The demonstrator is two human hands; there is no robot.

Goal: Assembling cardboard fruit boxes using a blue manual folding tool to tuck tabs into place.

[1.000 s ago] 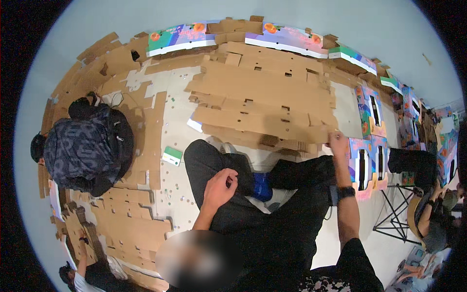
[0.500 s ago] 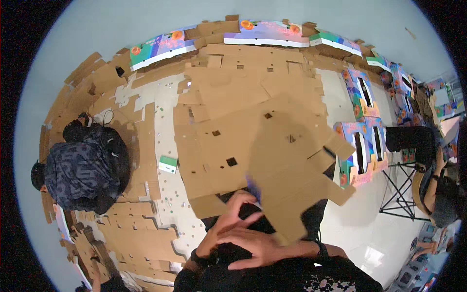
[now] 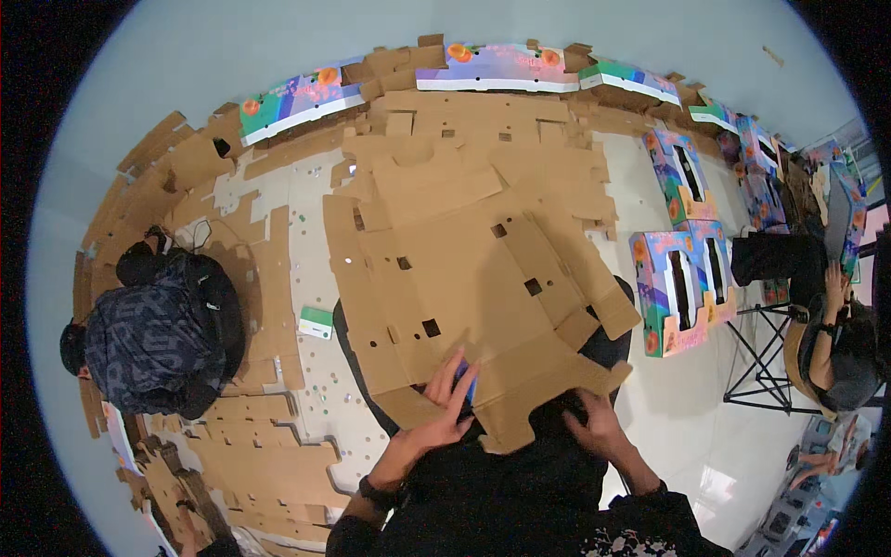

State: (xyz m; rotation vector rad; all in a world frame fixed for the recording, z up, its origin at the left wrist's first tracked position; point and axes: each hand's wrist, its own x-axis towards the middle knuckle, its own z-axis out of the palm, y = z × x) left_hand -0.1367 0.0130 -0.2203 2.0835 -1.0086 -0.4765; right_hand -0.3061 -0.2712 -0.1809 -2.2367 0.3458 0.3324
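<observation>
A large brown cardboard box blank [image 3: 455,278] lies across my lap, with slots and square holes in it and its side flaps partly raised. My left hand [image 3: 441,413] is at its near edge, fingers stretched out and apart against the cardboard beside a small purple printed patch [image 3: 468,382]. At the near right flap, my right hand [image 3: 601,432] is bent with thumb and forefinger apart; its fingertips are close to the flap's lower edge and partly hidden by it.
More flattened cardboard [image 3: 427,176] covers the floor ahead. Printed boxes [image 3: 682,288] stand at the right, near a seated person [image 3: 840,362] and a folding stool frame [image 3: 766,367]. A dark backpack [image 3: 167,325] and a green-and-white carton [image 3: 316,323] are at the left.
My hands were close together over my lap and have moved apart, the right one going right. The cardboard blank has shifted and turned, and its right side flap now stands up.
</observation>
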